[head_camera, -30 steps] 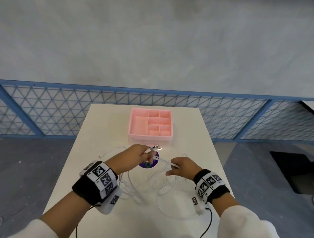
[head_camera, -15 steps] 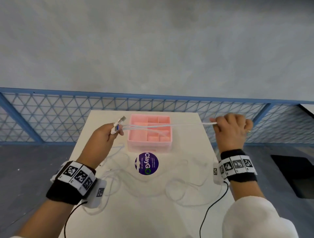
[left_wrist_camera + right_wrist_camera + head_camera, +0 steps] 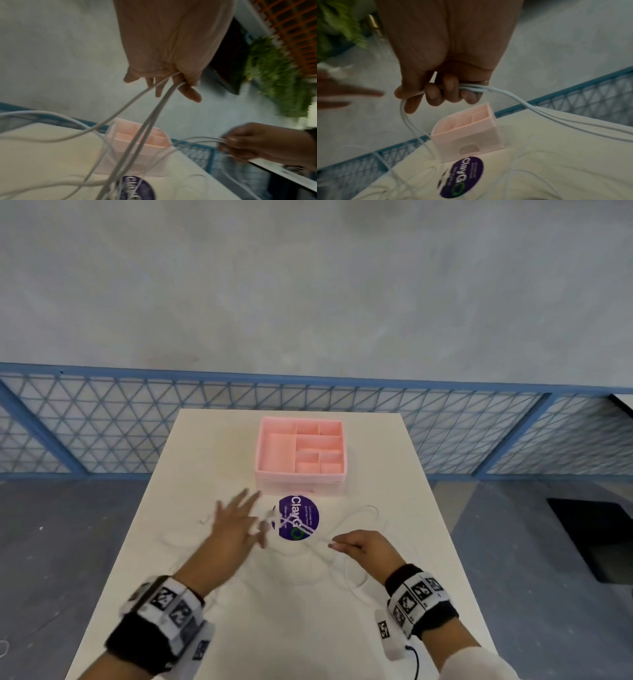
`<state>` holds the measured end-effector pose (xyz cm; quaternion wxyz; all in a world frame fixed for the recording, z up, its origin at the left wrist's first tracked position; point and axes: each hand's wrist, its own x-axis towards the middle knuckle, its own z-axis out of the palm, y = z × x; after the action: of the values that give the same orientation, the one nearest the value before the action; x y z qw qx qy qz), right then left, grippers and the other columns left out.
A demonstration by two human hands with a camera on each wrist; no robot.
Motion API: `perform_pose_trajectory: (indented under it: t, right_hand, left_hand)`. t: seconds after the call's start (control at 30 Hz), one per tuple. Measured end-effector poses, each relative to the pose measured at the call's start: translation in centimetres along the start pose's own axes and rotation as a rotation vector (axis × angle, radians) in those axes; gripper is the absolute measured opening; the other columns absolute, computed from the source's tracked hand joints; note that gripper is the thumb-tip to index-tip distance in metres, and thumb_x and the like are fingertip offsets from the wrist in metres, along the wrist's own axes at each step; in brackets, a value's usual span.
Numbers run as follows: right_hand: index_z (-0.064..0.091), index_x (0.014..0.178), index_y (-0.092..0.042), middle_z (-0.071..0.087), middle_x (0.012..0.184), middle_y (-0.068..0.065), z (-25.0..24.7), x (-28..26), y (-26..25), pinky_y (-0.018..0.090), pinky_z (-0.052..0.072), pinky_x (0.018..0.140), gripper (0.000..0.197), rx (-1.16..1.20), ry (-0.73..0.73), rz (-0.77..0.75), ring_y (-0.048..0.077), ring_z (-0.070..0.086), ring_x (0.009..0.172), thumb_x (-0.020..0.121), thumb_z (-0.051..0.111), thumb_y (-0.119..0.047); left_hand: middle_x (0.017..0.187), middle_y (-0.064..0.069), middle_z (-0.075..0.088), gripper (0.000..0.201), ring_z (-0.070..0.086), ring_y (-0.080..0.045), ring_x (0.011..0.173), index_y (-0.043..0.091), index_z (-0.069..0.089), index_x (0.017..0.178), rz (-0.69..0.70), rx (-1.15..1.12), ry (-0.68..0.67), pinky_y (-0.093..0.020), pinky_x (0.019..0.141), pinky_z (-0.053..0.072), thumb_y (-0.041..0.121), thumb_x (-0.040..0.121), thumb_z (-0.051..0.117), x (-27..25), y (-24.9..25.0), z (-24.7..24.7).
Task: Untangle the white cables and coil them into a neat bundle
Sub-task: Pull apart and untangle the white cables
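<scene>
Cables [image 3: 346, 559] lie in loose, overlapping white loops across the near half of the tabletop [image 3: 212, 446], most of the slack pooled toward its right edge, with fainter strands trailing toward the left edge. Your right hand [image 3: 364, 546] is curled tight around several strands at once; the right wrist view shows them running through the closed fingers [image 3: 448, 93] and out both sides, so this hand looks to be your anchor, keeping the gathered run from sliding back into the tangle. Your left hand [image 3: 236, 525] is blurred, its fingers spread toward the far side. In the left wrist view, strands pass between those fingers [image 3: 188, 92] and drop to the tabletop. They seem to be combing the lines apart rather than gripping, though the blur leaves me unsure whether any strand is pinched. A connector end [image 3: 269, 517] sits just beside the left fingertips, at the edge of the purple round sticker [image 3: 298, 517], which lies mid-tabletop just in front of the pink divided organizer [image 3: 301, 450] near the far edge. No cable lies in the organizer's compartments. Judging by the crossings still on the tabletop, you are early: the separating isn't done, and no coil is formed yet.
</scene>
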<state>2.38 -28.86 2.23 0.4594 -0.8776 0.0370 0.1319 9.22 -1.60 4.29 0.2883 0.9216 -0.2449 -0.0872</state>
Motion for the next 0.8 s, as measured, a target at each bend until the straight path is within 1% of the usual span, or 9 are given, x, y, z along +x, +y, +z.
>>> perform_pose_trajectory:
  t: [0.03,0.1,0.17,0.23,0.37,0.47,0.6,0.7,0.8]
  right_hand:
    - [0.073,0.091,-0.029,0.068,0.089,-0.027,0.4,0.0,-0.8,0.016,0.044,0.088,0.048,-0.012,-0.025,-0.04,-0.004,0.061,0.089,0.067,0.054,-0.066]
    - [0.072,0.088,-0.025,0.066,0.078,-0.03,0.9,0.2,-2.0,0.016,0.044,0.082,0.027,-0.047,-0.039,-0.124,-0.003,0.061,0.082,0.078,0.063,-0.047]
    - [0.069,0.081,-0.024,0.065,0.073,-0.025,0.5,0.4,-2.4,0.019,0.045,0.076,0.008,-0.086,-0.021,-0.186,-0.001,0.061,0.077,0.084,0.062,-0.024]
    - [0.063,0.078,-0.027,0.06,0.063,-0.022,-0.5,0.3,-2.0,0.018,0.041,0.068,0.006,-0.132,-0.025,-0.16,0.0,0.055,0.068,0.084,0.063,-0.025]
    - [0.05,0.074,-0.024,0.052,0.064,-0.012,-3.2,0.1,2.0,0.032,0.031,0.088,0.024,-0.6,-0.142,0.059,0.026,0.051,0.087,0.091,0.047,-0.04]
    - [0.049,0.074,-0.026,0.07,0.097,0.0,-6.4,-0.4,5.3,0.034,0.027,0.094,0.023,-0.688,-0.113,0.233,0.024,0.058,0.101,0.095,0.04,-0.032]
    - [0.06,0.087,-0.028,0.069,0.105,0.004,-12.5,0.0,4.1,0.037,0.035,0.086,0.02,-0.779,0.267,0.359,0.026,0.059,0.101,0.093,0.042,-0.03]
    - [0.063,0.103,-0.011,0.063,0.109,0.018,-15.8,-0.5,0.6,0.039,0.044,0.078,0.024,-0.519,0.799,0.276,0.038,0.06,0.093,0.092,0.042,-0.013]
    - [0.063,0.104,-0.004,0.057,0.118,0.02,-16.1,-0.9,-1.2,0.034,0.041,0.081,0.024,-0.273,1.025,0.095,0.037,0.057,0.099,0.09,0.044,-0.003]
  left_hand:
    - [0.149,0.007,0.017,0.034,-0.002,0.002,0.141,0.04,0.058,0.089,0.125,0.019,-0.052,-0.041,0.113,-0.008,0.055,0.078,0.03,0.3,1.7,0.9]
    - [0.15,0.01,0.022,0.04,0.002,-0.003,0.143,0.034,0.06,0.083,0.251,0.084,-0.196,-0.04,0.115,-0.012,0.059,0.085,0.029,0.9,4.7,2.6]
    - [0.126,0.009,0.059,0.037,0.044,-0.007,0.126,0.031,0.061,0.071,0.19,-0.004,-0.359,-0.037,0.115,0.017,0.049,0.092,0.036,1.4,6.5,3.1]
    - [0.092,0.009,0.068,0.032,0.061,-0.007,0.086,0.035,0.058,0.068,0.092,-0.199,-0.438,-0.034,0.091,0.047,0.044,0.093,0.041,1.9,6.7,2.9]
    - [0.085,0.026,0.07,0.033,0.06,0.011,0.088,0.037,0.066,0.066,-0.03,-0.388,-0.173,-0.019,0.08,0.043,0.03,0.093,0.047,2.5,4.7,-1.2]
    - [0.087,0.011,0.069,0.037,0.06,-0.005,0.086,0.033,0.067,0.062,-0.091,-0.316,0.016,-0.007,0.073,0.037,0.021,0.093,0.051,2.4,2.6,-5.9]
    - [0.089,0.013,0.062,0.035,0.055,-0.009,0.081,0.034,0.062,0.065,-0.146,-0.122,0.075,-0.017,0.065,0.039,0.016,0.092,0.05,1.1,0.6,-8.9]
    - [0.089,0.002,0.058,0.024,0.05,-0.017,0.069,0.022,0.062,0.077,-0.149,-0.044,0.3,-0.031,0.06,0.033,0.011,0.092,0.048,0.3,0.3,-9.7]
    - [0.074,-0.005,0.054,0.022,0.043,-0.016,0.053,0.017,0.061,0.079,-0.237,0.007,0.462,-0.03,0.05,0.029,0.01,0.092,0.045,-0.2,-1.2,-9.4]
